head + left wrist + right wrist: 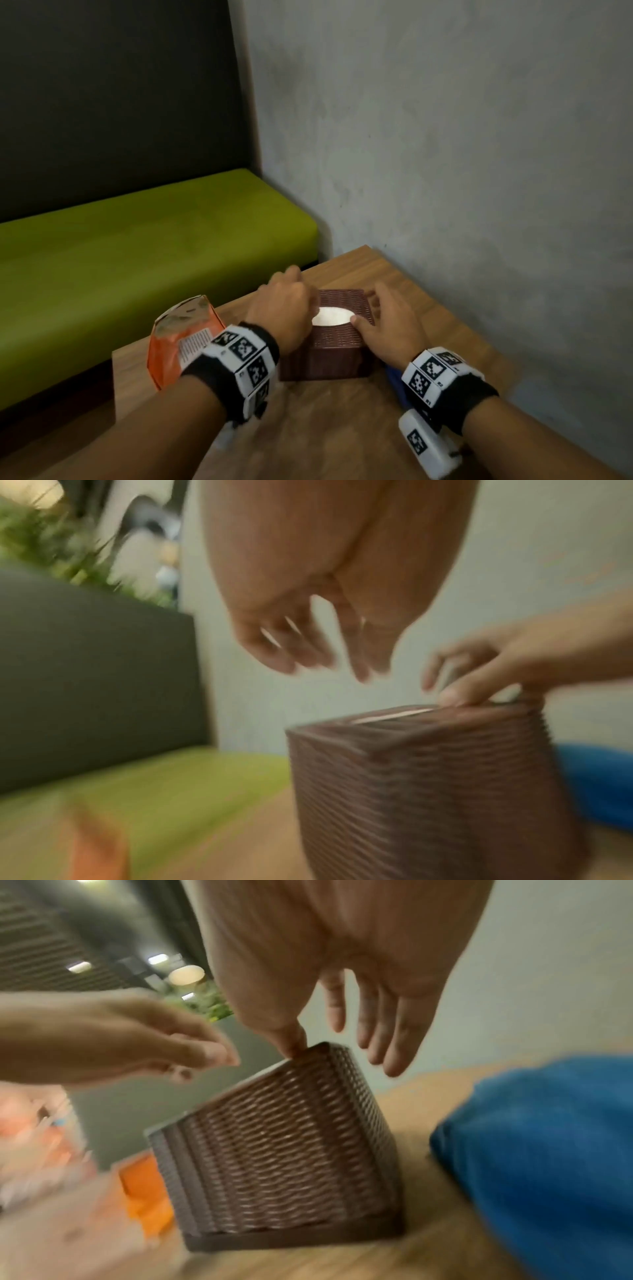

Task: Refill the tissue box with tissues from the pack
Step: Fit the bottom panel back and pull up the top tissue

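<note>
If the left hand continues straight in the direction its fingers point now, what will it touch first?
Probably the top of the brown woven tissue box. The left hand hovers above it, fingers pointing down toward the top near the oval opening with white tissue. The frames are blurred, so the exact spot is uncertain.

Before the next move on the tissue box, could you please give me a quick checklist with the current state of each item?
1. Tissue box upright on the table: ok.
2. Tissue visible in the oval opening: ok.
3. Right hand steadying the box, thumb on its top: ok.
4. Left hand holding nothing, above the box: ok.
5. Orange pack beside the box, within reach: ok.
6. Box full: cannot tell.
</note>
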